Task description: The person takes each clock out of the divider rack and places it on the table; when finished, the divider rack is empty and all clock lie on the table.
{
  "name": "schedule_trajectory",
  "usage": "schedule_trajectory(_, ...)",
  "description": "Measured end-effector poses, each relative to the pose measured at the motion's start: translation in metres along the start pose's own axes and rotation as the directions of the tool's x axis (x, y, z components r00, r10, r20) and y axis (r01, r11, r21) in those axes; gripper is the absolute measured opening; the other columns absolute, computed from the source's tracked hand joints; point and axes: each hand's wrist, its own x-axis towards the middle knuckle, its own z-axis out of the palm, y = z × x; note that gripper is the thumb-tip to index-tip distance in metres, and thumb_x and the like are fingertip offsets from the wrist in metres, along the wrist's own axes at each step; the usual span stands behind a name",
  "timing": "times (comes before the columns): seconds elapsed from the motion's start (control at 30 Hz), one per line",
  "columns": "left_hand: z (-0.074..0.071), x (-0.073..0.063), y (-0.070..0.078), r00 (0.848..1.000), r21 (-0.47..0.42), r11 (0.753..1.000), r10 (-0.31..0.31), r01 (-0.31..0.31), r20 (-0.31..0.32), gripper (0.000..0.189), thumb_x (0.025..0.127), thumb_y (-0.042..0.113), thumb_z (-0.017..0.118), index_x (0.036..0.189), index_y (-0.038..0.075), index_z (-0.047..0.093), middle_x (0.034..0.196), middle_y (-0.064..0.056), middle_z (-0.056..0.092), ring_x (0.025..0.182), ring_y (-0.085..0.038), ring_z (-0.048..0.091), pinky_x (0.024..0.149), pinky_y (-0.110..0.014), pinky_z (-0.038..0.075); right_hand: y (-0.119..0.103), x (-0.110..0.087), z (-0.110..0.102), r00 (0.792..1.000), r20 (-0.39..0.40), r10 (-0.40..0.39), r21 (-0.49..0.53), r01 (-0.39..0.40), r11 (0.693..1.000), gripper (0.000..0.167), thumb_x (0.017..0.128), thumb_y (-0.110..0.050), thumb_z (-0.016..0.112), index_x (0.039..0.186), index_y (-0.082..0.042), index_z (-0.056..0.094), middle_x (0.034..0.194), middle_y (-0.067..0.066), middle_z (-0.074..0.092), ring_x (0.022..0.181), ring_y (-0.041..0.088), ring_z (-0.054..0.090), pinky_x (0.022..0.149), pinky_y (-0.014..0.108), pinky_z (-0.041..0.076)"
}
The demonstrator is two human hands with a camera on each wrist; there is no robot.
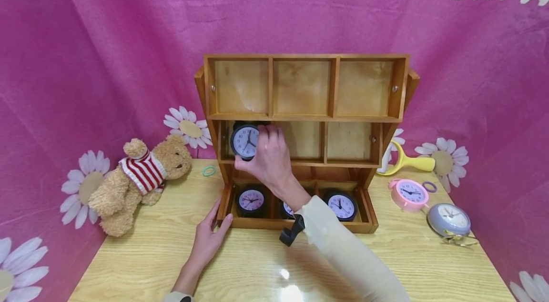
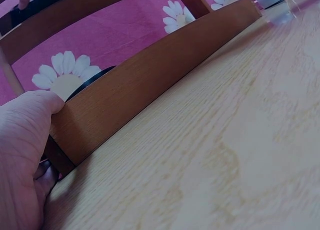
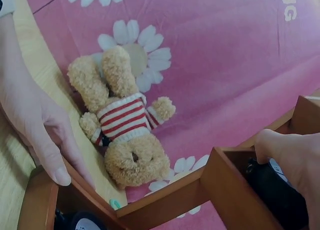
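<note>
Right hand (image 1: 272, 161) grips a black clock (image 1: 245, 142) at the middle-left compartment (image 1: 223, 144); left hand (image 1: 208, 237), fingers straight, touches the shelf (image 1: 296, 118) — likely steadying it.

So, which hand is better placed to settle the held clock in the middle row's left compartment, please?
Probably the right hand: it grips the black clock right there, while the left hand holds the lower left corner of the wooden shelf.
</note>
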Motion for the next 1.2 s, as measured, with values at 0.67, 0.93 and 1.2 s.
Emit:
schedule_trajectory(0.67, 0.001, 0.0, -0.001, 1.0, 0.03, 0.999, 0.029, -0.029, -0.009, 0.065, 0.103, 0.02, 0.069, 0.158, 0.0, 0.041, 0.155, -0.024, 0.047, 0.138, -0.04, 0.05, 0.112, -0.052, 0.042, -0.003, -0.03, -0.05, 1.0, 0.022, 0.021, 0.241, -0.025, 0.97, 0.085, 0.07, -0.049, 0.086, 0.13, 0.005, 0.06, 0.119, 0.017, 0.063, 0.101, 0.029, 0.063, 0.085, 0.039, 0.063)
schedule_trajectory(0.93, 0.001, -0.001, 0.001, 1.0, 0.011, 1.0, 0.008, -0.008, -0.002, 0.066, 0.102, 0.021, 0.07, 0.158, 0.001, 0.042, 0.156, -0.022, 0.047, 0.139, -0.035, 0.049, 0.114, -0.046, 0.042, 0.011, -0.059, -0.079, 0.993, 0.037, 0.111, 0.356, -0.117, 0.927, 0.084, 0.068, -0.04, 0.094, 0.131, 0.003, 0.058, 0.121, 0.018, 0.058, 0.089, 0.03, 0.07, 0.078, 0.04, 0.066)
schedule_trajectory(1.2, 0.0, -0.001, 0.001, 1.0, 0.024, 1.0, -0.012, 0.012, -0.004, 0.067, 0.103, 0.023, 0.069, 0.159, 0.001, 0.04, 0.158, -0.021, 0.044, 0.142, -0.037, 0.045, 0.115, -0.049, 0.039, 0.031, -0.087, -0.106, 0.975, 0.047, 0.216, 0.405, -0.216, 0.888, 0.083, 0.062, -0.036, 0.094, 0.13, 0.0, 0.061, 0.122, 0.017, 0.058, 0.089, 0.028, 0.068, 0.074, 0.042, 0.065)
